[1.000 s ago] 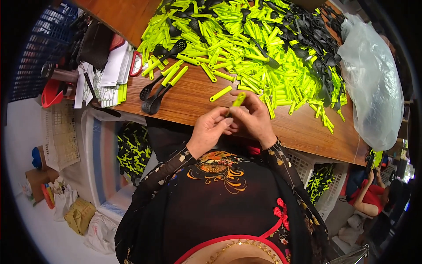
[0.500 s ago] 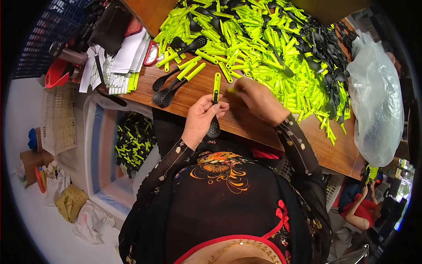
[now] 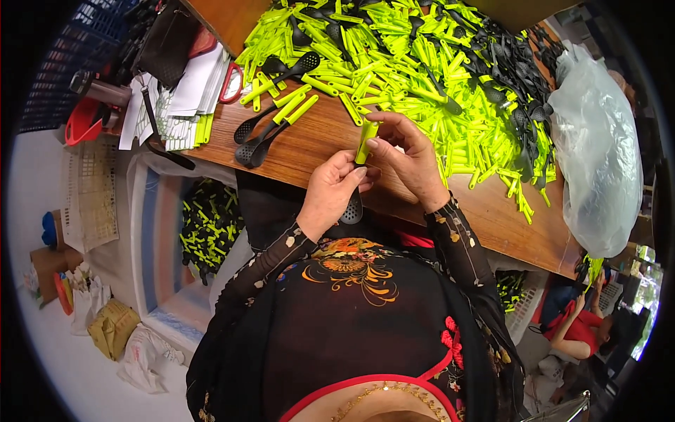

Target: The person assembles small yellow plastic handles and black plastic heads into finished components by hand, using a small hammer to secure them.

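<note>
My left hand (image 3: 329, 190) is closed round the neck of a small slotted spoon (image 3: 352, 210), whose black perforated head hangs below my fingers. Its lime-green handle (image 3: 364, 143) points up and away from me. My right hand (image 3: 410, 158) pinches a lime-green handle piece against that handle, thumb on the near side and fingers behind; how the pieces join is hidden. To the left on the brown table (image 3: 323, 148) lie a few similar slotted spoons (image 3: 254, 151) with green handles. Beyond my hands spreads a large heap of green handle pieces (image 3: 422, 91).
Black spoon parts (image 3: 517, 84) lie along the heap's right side, beside a clear plastic bag (image 3: 598, 155). Papers (image 3: 193, 88) and red-handled scissors (image 3: 232, 83) are at the left. Below the table stands a lined bin (image 3: 151, 246) holding many green-and-black spoons. Another person (image 3: 578, 327) sits at right.
My right hand has come left to the spoon, bringing a green piece onto its handle. The dark part that showed along the handle is now covered. The view has shifted slightly.
</note>
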Available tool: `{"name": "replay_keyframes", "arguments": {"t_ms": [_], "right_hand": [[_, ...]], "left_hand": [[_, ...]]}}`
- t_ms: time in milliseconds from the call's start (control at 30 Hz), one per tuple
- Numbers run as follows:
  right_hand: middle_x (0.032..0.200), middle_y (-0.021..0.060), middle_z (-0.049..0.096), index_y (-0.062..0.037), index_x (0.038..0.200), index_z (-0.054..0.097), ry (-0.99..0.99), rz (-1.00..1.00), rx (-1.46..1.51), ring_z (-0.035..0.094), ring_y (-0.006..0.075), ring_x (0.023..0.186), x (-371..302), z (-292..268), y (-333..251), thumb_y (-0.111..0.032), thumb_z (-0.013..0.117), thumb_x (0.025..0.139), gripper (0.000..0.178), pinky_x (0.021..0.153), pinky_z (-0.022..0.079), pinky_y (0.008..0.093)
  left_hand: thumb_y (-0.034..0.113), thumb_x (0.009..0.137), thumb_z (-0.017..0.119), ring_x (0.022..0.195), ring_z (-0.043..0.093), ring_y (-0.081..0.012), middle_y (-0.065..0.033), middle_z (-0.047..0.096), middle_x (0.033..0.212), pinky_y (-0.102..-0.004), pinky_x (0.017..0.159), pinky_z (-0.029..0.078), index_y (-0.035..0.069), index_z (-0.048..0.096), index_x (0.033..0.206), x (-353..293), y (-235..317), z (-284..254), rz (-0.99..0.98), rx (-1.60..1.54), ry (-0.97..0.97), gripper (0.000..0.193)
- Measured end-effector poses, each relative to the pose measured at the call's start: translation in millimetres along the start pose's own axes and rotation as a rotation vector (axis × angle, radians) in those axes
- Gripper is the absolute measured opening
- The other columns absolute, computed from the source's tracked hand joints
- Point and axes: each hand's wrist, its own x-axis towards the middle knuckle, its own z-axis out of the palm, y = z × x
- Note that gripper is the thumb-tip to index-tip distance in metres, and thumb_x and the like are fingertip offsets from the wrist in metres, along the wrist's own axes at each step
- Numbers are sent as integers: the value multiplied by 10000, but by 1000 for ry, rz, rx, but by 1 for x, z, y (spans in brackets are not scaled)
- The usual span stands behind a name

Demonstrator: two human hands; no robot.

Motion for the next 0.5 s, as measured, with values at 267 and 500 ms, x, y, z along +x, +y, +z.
{"name": "replay_keyframes", "arguments": {"t_ms": [267, 500], "right_hand": [[1355, 71, 593, -56, 1380, 586, 102, -195, -225, 600, 137, 1107, -6, 13, 4, -89, 771, 904, 511, 876, 518, 268], [1168, 85, 713, -36, 1281, 628, 19, 147, 418, 675, 129, 980, -13, 34, -1, -157, 635, 1041, 269, 831, 551, 274]], "left_hand": [[112, 1074, 570, 912, 694, -93, -52, 721, 1030, -256, 828, 570, -4, 622, 1195, 3, -19, -12, 122, 97, 38, 176], [100, 1057, 603, 825, 651, -58, -24, 723, 935, -231, 745, 539, -37, 641, 1172, 2, -8, 7, 370, 245, 129, 182]]}}
